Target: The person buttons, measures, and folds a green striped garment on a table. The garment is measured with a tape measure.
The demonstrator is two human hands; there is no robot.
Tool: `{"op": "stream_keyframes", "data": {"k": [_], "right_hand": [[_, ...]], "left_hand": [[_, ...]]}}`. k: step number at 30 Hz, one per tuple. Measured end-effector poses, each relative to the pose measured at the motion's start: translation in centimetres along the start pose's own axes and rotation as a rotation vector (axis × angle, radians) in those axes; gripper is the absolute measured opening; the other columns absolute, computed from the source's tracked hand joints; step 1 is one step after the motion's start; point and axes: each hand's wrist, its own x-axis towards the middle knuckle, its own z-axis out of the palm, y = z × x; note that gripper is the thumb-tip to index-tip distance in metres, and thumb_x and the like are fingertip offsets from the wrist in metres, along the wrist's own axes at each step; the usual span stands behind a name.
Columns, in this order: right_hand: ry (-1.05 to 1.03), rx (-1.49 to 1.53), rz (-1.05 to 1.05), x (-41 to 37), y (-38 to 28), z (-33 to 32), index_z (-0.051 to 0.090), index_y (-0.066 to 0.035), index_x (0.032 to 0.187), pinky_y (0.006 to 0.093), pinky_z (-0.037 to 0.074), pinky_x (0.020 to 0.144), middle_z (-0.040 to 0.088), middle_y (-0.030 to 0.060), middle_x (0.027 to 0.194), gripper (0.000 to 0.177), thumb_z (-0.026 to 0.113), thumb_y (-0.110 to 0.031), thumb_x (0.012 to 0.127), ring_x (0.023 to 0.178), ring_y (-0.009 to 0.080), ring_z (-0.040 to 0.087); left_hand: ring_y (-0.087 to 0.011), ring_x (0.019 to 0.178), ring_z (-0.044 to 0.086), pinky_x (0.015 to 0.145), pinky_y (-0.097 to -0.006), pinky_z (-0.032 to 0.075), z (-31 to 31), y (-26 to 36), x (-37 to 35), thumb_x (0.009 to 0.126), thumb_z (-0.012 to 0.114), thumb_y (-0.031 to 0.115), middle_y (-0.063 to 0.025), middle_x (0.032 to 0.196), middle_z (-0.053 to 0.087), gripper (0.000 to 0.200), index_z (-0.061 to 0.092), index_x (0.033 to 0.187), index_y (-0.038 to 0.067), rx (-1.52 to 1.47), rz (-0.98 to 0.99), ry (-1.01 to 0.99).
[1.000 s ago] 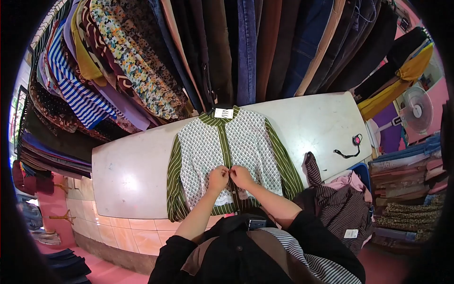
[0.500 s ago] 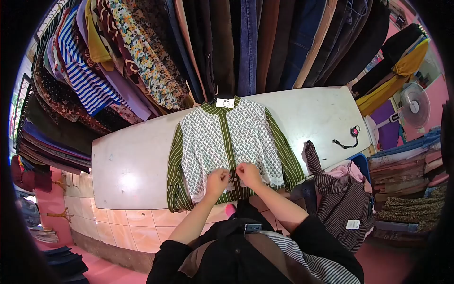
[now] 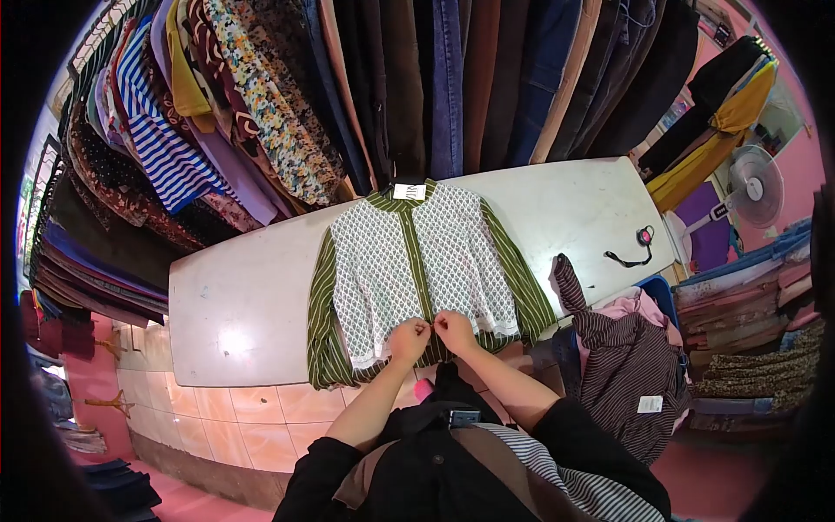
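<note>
A long-sleeved blouse (image 3: 374,270) lies face up on a white table, its body white with a small pattern, its sleeves and button band green with pale stripes. Near the lower end of the button band, my left hand (image 3: 409,338) pinches the cloth edge. My right hand (image 3: 454,332) pinches the band just beside it, the fingertips of both hands almost meeting. Whatever button lies between them is too small to make out. At the collar rests a white tag (image 3: 410,191) with dark print.
The white table (image 3: 235,304) extends to both sides. A small round device with a black strap (image 3: 644,237) lies on its right. A dark striped garment (image 3: 631,365) drapes over a blue bin (image 3: 663,300). Clothes (image 3: 444,87) hang behind; a fan (image 3: 752,187) stands right.
My hands have come together and moved slightly down the button band; the blouse's lower front is now drawn closer between them. The view has shifted a little.
</note>
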Motion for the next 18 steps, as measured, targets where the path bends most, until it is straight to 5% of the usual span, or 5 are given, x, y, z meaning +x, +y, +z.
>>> {"op": "stream_keyframes", "data": {"k": [7, 10, 13, 16, 18], "right_hand": [[-0.007, 0.066, 0.039, -0.2, -0.1, 0.0, 0.065, -0.003, 0.079, 0.0406, 0.049, 0.063, 0.064, 0.0156, 0.073, 0.007, 0.063, -0.008, 0.076, 0.068, 0.0331, 0.063], [-0.066, 0.138, 0.071, -0.2, -0.1, 0.1, 0.066, -0.003, 0.084, 0.0386, 0.049, 0.065, 0.065, 0.0145, 0.077, 0.009, 0.064, -0.009, 0.078, 0.071, 0.0305, 0.063], [-0.060, 0.077, 0.071, 0.1, -0.9, -1.4, 0.065, -0.006, 0.099, 0.0393, 0.047, 0.077, 0.064, 0.0128, 0.097, 0.019, 0.066, -0.013, 0.081, 0.090, 0.0289, 0.061], [0.160, -0.351, -0.031, 0.5, -1.2, -4.1, 0.058, -0.015, 0.121, 0.0508, 0.036, 0.097, 0.051, 0.0148, 0.129, 0.038, 0.065, -0.024, 0.084, 0.121, 0.0348, 0.046], [0.201, -0.618, -0.021, 1.2, -0.3, -5.4, 0.048, -0.022, 0.136, 0.0615, 0.023, 0.106, 0.034, 0.0165, 0.147, 0.054, 0.063, -0.036, 0.085, 0.136, 0.0396, 0.029]], "left_hand": [[-0.0272, 0.072, 0.068, 0.067, -0.0377, 0.053, 0.2, 0.1, 0.5, 0.078, 0.065, 0.021, -0.0120, 0.080, 0.070, 0.016, 0.070, 0.087, 0.009, 0.054, -0.086, -0.079], [-0.0268, 0.077, 0.068, 0.068, -0.0357, 0.052, -0.7, -0.3, 0.5, 0.079, 0.065, 0.022, -0.0115, 0.083, 0.069, 0.017, 0.070, 0.087, 0.007, -0.008, 0.052, -0.095], [-0.0315, 0.104, 0.060, 0.087, -0.0416, 0.046, -3.4, 0.4, -0.2, 0.080, 0.065, 0.025, -0.0160, 0.113, 0.064, 0.033, 0.066, 0.109, 0.009, 0.071, 0.049, -0.157], [-0.0402, 0.133, 0.032, 0.107, -0.0558, 0.024, -5.2, 0.0, -1.7, 0.084, 0.062, 0.038, -0.0204, 0.146, 0.035, 0.062, 0.046, 0.138, 0.013, 0.487, 0.129, 0.250], [-0.0428, 0.139, 0.013, 0.107, -0.0630, 0.008, -6.1, -2.2, -1.6, 0.087, 0.055, 0.046, -0.0205, 0.152, 0.017, 0.072, 0.031, 0.146, 0.014, 0.586, 0.059, 0.142]]}}
